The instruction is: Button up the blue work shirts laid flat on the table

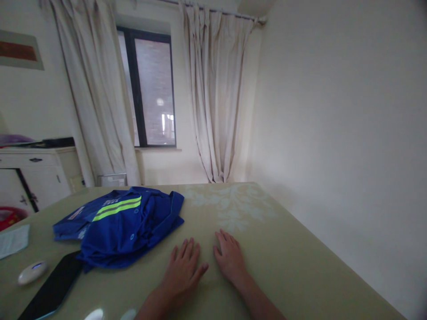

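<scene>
"Hands first: what does each hold?"

"Nothing. Left hand (182, 271) and right hand (231, 258) lie palm down on the table (300, 266), each grip spread wide; a narrow gap separates them."

"How is this posture best kept?"

"In our judgement, with relaxed fingers and light, even pressure, since the smooth top probably offers little friction."

"Where is the nearest article?"

"Blue garment (113, 240): on the table, left of the left hand, near but not touching. Crumpled into a low, irregular mound, it shows soft folds, two yellow-green bands (116, 211) and small round marks (132, 236), perhaps fasteners."

"And farther out?"

"Flat dark slab (53, 284), probably a phone or tablet, its far end meeting the garment; glossy white oval object (32, 273); thin paper sheet (14, 241). Pale leaf-like patterning (233, 204) marks the tabletop; beyond hang pleated curtains (216, 89)."
</scene>
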Demonstrator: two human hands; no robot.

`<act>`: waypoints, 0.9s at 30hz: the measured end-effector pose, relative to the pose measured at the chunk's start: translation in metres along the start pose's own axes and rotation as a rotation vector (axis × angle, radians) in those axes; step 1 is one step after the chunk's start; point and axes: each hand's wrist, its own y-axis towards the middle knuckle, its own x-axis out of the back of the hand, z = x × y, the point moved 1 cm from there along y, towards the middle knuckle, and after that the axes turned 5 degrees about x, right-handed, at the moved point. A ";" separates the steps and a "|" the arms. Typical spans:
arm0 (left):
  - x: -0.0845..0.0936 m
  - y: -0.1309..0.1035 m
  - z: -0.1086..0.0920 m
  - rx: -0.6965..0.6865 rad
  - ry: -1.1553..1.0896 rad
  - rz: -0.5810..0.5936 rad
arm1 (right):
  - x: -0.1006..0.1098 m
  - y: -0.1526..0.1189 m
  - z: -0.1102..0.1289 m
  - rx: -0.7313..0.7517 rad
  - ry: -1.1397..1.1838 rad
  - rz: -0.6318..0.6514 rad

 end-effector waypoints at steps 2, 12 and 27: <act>0.004 0.000 0.000 0.005 -0.010 0.014 | 0.001 -0.001 0.000 0.003 0.008 -0.002; -0.021 0.003 0.013 -0.147 -0.026 -0.213 | 0.000 0.000 -0.002 0.007 0.041 -0.018; -0.025 0.002 0.006 -0.264 0.020 -0.427 | -0.001 -0.002 -0.005 0.041 0.032 -0.004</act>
